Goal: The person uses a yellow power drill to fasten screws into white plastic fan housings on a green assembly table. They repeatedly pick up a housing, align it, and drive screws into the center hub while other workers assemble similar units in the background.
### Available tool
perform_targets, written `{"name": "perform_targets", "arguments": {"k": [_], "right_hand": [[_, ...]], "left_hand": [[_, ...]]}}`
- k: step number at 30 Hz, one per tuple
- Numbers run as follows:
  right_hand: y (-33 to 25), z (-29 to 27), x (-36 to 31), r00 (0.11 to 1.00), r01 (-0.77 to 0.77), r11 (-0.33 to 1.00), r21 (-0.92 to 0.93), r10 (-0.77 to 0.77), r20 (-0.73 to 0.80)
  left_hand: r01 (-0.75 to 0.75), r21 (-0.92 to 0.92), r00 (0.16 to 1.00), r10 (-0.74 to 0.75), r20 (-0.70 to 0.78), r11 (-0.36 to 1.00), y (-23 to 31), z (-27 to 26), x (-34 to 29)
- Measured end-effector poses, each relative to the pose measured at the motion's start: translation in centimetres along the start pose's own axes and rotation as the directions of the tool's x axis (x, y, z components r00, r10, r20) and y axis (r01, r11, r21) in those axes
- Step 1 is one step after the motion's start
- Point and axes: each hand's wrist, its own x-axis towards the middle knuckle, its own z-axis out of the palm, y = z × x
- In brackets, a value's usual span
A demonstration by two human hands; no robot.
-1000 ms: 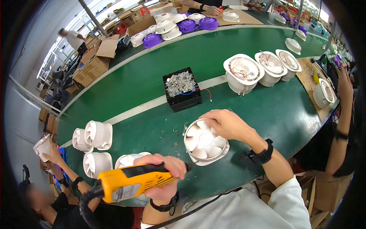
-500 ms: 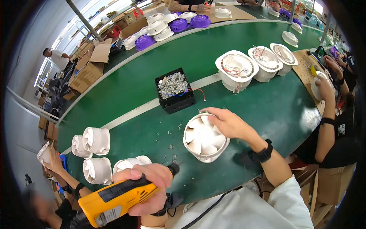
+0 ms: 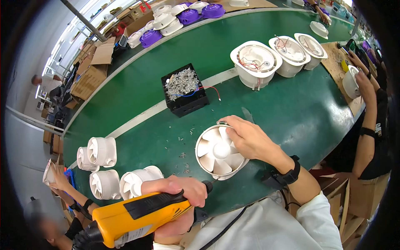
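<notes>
Since half a second ago, the nose of the yellow power driver (image 3: 139, 216) has been brought closer to the lower edge of the white fan unit (image 3: 221, 151); whether its tip touches that edge cannot be told. By the left grip (image 3: 192, 191), the driver is held with the fingers wrapped around its body, slanted upward from lower left. By the right grip (image 3: 249, 139), narrowed over the upper right rim, the fan unit is held on the green desk (image 3: 287, 121), its blades facing up, near the wearer's edge. Just left of it, small loose screws (image 3: 182, 155) are scattered. Farther back, a black box (image 3: 189, 109) is heaped with screws (image 3: 182, 84), and a red and a blue wire are draped at its right side. To the left, four more fan units (image 3: 102, 152) are grouped, the nearest one beside the driver hand. At the far right of the black box, three white housings (image 3: 255, 62) with thin wires inside are lined up.
</notes>
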Motion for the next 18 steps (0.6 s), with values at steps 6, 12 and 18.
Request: {"name": "perform_targets", "arguments": {"k": [6, 12, 18], "right_hand": [[-0.3, -0.2, -0.2, 0.995, -0.105, 0.994, 0.005, 0.105, 0.0], [-0.3, -1.2, -1.2, 0.986, -0.148, 0.988, -0.047, 0.143, -0.089], [0.4, -4.4, -1.8, 0.796, -0.501, 0.864, 0.055, 0.435, 0.421]], "left_hand": [[-0.037, 0.008, 0.999, 0.036, 0.001, 0.999, -0.7, 0.3, 0.2], [-0.198, -0.007, 0.98, 0.198, 0.004, 0.98, 0.8, -2.6, 0.3], [0.187, 0.286, 0.958, -0.11, -0.265, 0.94, 1.9, -3.8, 1.5]]}}
